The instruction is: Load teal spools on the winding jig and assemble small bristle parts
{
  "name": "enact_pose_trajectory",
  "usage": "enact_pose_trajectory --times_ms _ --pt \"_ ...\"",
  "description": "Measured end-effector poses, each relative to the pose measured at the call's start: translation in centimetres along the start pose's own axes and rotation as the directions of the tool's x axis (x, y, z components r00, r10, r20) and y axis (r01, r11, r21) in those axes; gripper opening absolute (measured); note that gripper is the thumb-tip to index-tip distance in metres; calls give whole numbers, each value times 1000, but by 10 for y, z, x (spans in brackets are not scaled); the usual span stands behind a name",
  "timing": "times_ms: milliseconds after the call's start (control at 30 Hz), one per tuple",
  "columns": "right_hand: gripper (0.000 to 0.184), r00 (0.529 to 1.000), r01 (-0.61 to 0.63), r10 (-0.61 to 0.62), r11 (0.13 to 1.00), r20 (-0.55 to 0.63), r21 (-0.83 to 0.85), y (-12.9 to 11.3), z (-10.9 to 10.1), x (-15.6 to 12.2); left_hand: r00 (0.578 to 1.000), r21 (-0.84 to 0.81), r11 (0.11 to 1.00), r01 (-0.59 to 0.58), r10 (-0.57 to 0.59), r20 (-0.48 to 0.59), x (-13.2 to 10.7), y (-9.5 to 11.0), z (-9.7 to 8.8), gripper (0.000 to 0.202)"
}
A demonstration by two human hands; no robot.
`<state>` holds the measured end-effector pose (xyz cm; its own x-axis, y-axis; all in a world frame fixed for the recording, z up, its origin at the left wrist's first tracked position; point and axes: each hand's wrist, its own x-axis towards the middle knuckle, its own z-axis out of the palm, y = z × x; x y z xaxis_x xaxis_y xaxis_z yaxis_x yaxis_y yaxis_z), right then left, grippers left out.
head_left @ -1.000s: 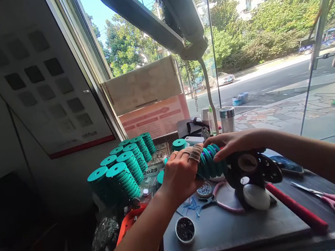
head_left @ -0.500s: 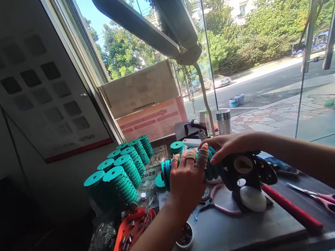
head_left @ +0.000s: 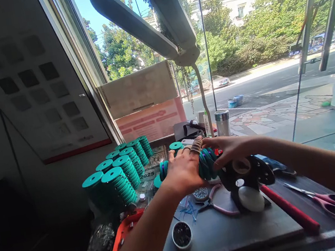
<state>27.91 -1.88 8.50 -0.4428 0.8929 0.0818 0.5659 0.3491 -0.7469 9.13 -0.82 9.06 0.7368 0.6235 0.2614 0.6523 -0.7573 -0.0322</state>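
My left hand point(head_left: 182, 168) wraps over a horizontal row of teal plastic discs point(head_left: 206, 164), its fingers curled across the top, one finger taped. From the other side, my right hand point(head_left: 227, 147) grips the same row where it meets a black winder stand point(head_left: 246, 176) with a white round base. The row runs left from the stand, and its left end point(head_left: 163, 170) shows past my left hand. The stand sits on a grey work board point(head_left: 224, 231).
Several stacks of teal discs point(head_left: 118, 174) stand at the left by the window. Pink pliers point(head_left: 215, 203), a small cup of beads point(head_left: 182, 234), a red rod point(head_left: 289, 210), pink scissors point(head_left: 324, 202) and an orange tray point(head_left: 121, 236) lie about. A desk lamp point(head_left: 153, 25) hangs overhead.
My left hand slid left along the disc row, lifted, then closed back over it. More of the row's left end shows now. The right hand stayed at the stand end.
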Motion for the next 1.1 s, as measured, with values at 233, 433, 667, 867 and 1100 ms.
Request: enact_pose_trajectory --times_ms 233,433,667,867,1100 --pt "67 996 -34 32 999 -80 -28 4 6 2 983 -70 997 15 -1 184 23 10 -10 119" --pt "56 992 -15 22 998 -123 56 9 8 6 990 -69 996 49 -39 138 26 10 -11 99" --pt "55 993 -32 40 997 -115 73 6 9 6 993 -49 997 51 -45 112 25 12 -4 102" --pt "82 993 -45 40 998 -107 -39 5 5 -1 983 -81 996 -47 61 175 17 3 -25 117" --pt "83 935 49 -176 923 -307 -381 -30 10 -12 842 -594 733 333 -515 -162 -44 -83 -32 40"
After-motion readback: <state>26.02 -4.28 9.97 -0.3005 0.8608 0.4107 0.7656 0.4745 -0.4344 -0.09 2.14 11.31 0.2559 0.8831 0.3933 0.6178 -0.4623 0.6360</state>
